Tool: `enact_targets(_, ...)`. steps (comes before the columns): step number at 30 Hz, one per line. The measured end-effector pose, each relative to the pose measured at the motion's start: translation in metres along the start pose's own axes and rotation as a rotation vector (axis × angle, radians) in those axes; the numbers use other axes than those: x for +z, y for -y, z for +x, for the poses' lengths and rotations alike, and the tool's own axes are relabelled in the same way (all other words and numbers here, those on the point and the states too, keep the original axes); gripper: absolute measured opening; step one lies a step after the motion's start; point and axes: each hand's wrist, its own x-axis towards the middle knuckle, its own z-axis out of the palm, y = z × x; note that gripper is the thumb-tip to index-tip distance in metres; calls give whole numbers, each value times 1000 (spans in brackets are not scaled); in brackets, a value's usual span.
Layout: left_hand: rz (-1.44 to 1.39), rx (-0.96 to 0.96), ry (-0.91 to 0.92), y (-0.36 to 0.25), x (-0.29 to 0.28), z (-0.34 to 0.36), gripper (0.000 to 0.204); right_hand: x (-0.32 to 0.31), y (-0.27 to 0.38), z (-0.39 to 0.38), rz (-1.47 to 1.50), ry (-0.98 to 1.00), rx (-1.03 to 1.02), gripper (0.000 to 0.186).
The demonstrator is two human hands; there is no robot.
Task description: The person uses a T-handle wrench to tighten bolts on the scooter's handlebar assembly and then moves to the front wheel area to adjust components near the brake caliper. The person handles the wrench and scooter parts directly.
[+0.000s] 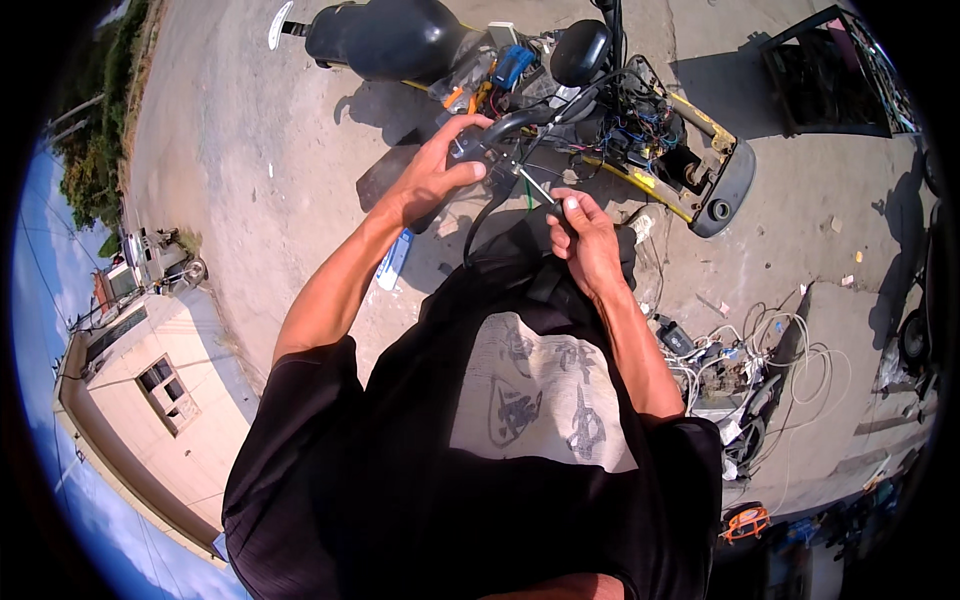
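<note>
The right hand [588, 235] has its grip pinching what looks like a screwdriver [536, 186], its handle mostly hidden in the fingers and its bare metal shaft slanting far and left to the near side of the handlebar [512, 124]. The left hand [437, 170] has its grip spread, thumb apart from the index finger, whose tip is at the handlebar; whether it touches, I cannot tell. For good work here, I would brace the handlebar firmly with the left, hold the shaft straight to whatever it meets, press before twisting, and mind the loose wiring [650, 130] just beyond on the right. The scooter [575, 110] stands on sunlit concrete ground [225, 130], its seat [385, 40] at far left. A blue and white packet [393, 262] lies beside the left forearm. To the right, pale cables [800, 350] sprawl in loops, and a dark metal frame [785, 85] stands at far right, casting a shadow. A pale building [215, 385] is at the left, under blue sky with some cloud.
</note>
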Motion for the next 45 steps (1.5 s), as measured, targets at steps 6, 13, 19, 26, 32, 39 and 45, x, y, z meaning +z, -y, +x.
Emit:
enact_targets(6, 61, -12, -89, -1, 6, 2, 53, 1, -12, -1, -549, -92, -403, 22)
enact_targets(13, 136, 50, -127, 5, 7, 3, 50, 7, -6, 4, -47, -61, -242, 18)
enact_targets(19, 158, 33, -167, 4, 9, 3, 49, -6, 5, 3, -240, 20, -56, 30)
enact_targets(26, 140, 81, -197, 15, 13, 5, 50, -3, -10, -3, -738, -56, -502, 24)
enact_targets(32, 127, 60, -193, 11, 15, 4, 49, -7, 3, 2, 61, 109, 81, 28)
enact_targets(39, 49, 61, -203, 13, 15, 8, 50, -5, -9, 6, -570, 1, -476, 27)
enact_targets(45, 23, 36, -202, 10, 18, 7, 52, -9, -12, 4, 1, 77, -70, 25)
